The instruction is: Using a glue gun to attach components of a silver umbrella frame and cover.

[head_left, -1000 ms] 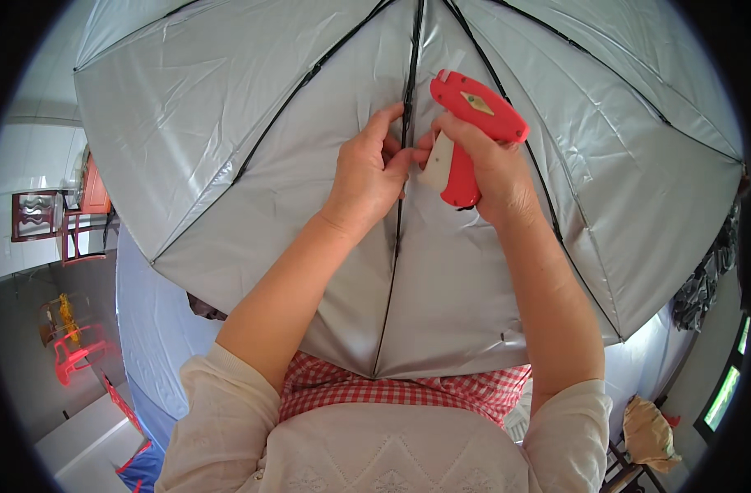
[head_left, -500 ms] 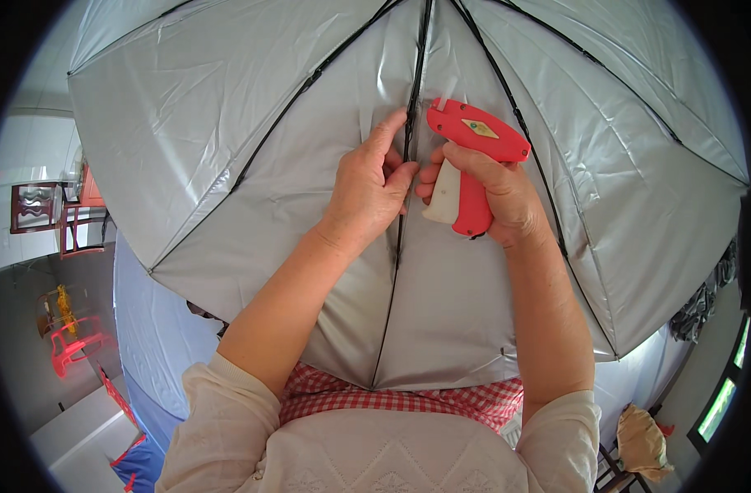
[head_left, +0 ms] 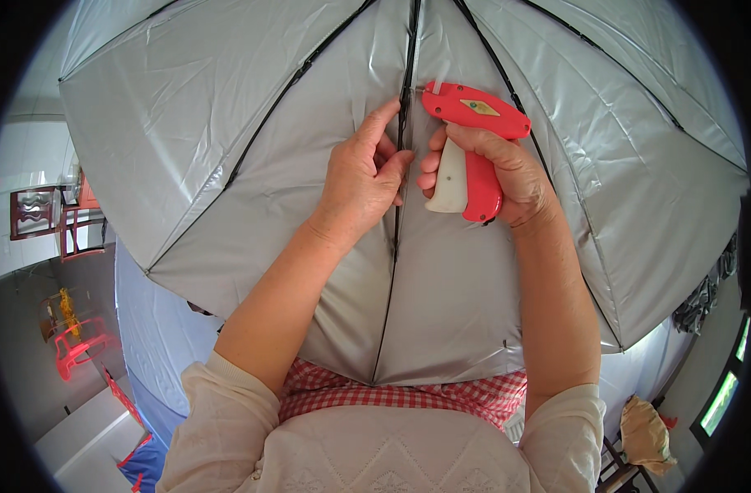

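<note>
An open umbrella (head_left: 309, 164), silver-grey on its inner side with black ribs, spreads before me and covers most of the view. My left hand (head_left: 360, 177) grips the middle rib (head_left: 404, 90): the index finger lies along its left side and the thumb crosses it lower down. In my right hand (head_left: 507, 168) is a red tagging gun (head_left: 474, 111) with a white trigger, my fingers wrapped round trigger and handle. The gun's nose points left, its tip close to the rib just above my left index fingertip. Whether the tip touches the cloth I cannot tell.
A red-and-white checked cloth (head_left: 400, 398) lies under the umbrella's near edge. At the left are a wooden chair (head_left: 38, 212), a red plastic chair (head_left: 75, 349) and a white box-like surface (head_left: 87, 435). A brown bag (head_left: 645, 435) stands at the lower right.
Both hands and the tagging gun have moved slightly up, the left hand also a little left. The umbrella's middle rib has shifted slightly left. Both grips look the same.
</note>
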### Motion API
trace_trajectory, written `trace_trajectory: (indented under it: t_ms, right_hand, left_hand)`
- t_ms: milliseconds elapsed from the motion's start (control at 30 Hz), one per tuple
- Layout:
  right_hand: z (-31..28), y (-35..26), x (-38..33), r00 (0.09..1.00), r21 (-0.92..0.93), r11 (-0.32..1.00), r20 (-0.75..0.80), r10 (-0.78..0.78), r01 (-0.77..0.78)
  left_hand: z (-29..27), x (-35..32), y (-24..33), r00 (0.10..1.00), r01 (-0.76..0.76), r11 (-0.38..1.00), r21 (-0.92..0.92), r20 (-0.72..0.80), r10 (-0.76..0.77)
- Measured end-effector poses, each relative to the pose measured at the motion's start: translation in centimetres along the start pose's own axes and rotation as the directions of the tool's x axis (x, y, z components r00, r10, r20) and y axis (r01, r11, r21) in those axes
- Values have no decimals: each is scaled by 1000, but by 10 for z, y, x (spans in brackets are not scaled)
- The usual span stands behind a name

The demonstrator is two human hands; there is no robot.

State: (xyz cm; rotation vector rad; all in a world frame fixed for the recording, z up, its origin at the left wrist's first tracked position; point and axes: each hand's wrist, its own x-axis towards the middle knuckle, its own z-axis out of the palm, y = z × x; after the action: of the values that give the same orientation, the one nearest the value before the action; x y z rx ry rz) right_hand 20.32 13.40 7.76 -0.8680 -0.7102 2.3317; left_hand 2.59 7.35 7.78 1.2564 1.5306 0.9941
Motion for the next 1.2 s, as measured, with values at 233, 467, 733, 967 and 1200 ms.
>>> trace_trajectory:
  t_ms: [233, 467, 733, 967, 1200]
  right_hand:
    - [-4, -2, 3, 1000, -8, 1000, 24, 4, -4]
    - [6, -7, 9, 995, -235, 971, -83, -59, 38]
    - [-12, 6, -35, 993, -14, 995, -52, -103, 102]
    - [44, 125, -119, 954, 116, 984, -253, 161, -136]
    - [40, 122, -109, 950, 68, 997, -308, 48, -28]
  left_hand:
    - [2, 1, -2, 999, -31, 1000, -4, 10, 31]
    - [5, -1, 6, 1000, 29, 998, 62, -12, -28]
    - [15, -39, -29, 980, -153, 755, 638, 0, 199]
    - [18, -97, -35, 997, -58, 683, 728, 9, 75]
    - [14, -115, -38, 969, 196, 980, -10, -149, -196]
